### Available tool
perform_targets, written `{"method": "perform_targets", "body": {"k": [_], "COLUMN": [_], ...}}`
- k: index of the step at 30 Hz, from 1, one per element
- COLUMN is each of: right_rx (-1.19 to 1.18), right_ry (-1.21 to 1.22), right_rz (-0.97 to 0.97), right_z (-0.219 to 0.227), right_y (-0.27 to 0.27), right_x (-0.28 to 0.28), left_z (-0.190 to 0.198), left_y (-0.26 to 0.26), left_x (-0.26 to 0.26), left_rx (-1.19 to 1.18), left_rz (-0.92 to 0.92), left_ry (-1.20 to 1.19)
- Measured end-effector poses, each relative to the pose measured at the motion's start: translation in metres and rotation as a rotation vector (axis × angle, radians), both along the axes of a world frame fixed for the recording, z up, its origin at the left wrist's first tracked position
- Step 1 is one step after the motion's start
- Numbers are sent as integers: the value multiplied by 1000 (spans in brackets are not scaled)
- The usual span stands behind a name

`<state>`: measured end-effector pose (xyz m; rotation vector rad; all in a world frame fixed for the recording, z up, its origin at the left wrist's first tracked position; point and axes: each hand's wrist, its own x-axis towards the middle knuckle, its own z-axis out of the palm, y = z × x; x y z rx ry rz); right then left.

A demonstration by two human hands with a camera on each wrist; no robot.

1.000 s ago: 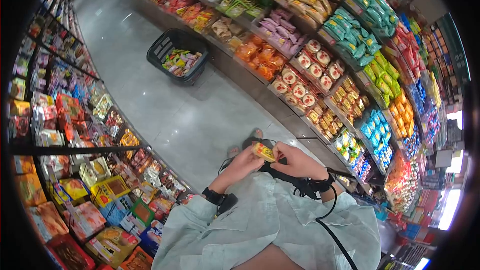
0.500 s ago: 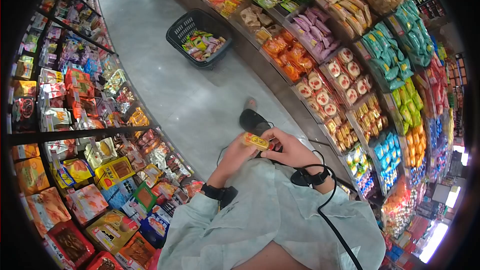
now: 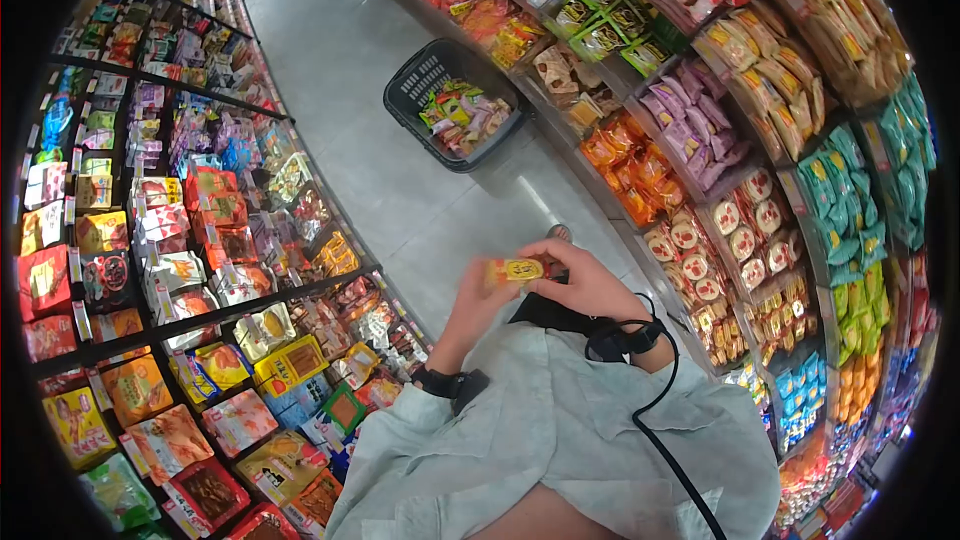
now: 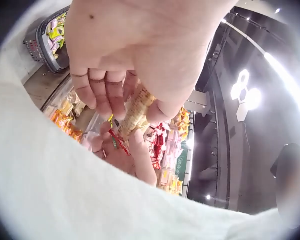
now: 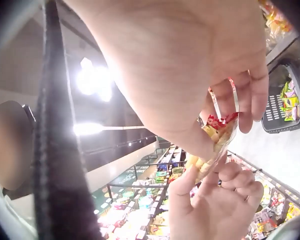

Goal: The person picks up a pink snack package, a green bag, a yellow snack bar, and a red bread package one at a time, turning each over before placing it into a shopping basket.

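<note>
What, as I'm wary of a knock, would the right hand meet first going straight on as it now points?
Beyond the yellow packet in its grip, the right hand would probably meet the left hand; depth is unclear.

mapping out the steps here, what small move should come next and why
Probably let the left hand release the yellow-labelled pack while the right hand starts moving it toward the basket: both hands pinch it, one looks enough for something so small, and the basket holds other wrapped packs.
</note>
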<state>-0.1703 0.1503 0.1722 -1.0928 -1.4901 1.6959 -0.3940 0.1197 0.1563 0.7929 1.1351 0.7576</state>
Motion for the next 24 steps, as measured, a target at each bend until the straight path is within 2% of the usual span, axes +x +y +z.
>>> {"method": "perform_targets", "body": {"k": [4, 11, 14, 18, 20, 24], "right_rx": [-148, -291, -310, -269, -208, -242], "right_ry": [30, 64, 78, 51, -29, -50], "right_rz": [60, 0, -37, -76, -44, 3], "right_z": [-2, -7, -5, 1, -5, -5], "right_y": [29, 76, 104, 138, 157, 183], "right_x": [5, -31, -64, -126, -155, -197], "left_z": [-10, -16, -22, -31, -24, -23], "left_y": [32, 93, 126, 169, 190, 212], "left_x": [0, -35, -64, -124, -156, -196], "left_rx": [25, 115, 156, 265, 288, 303], "left_rz": [-59, -174, -175, -255, -256, -203], "left_ry": [14, -22, -136, -133, -178, -198]}}
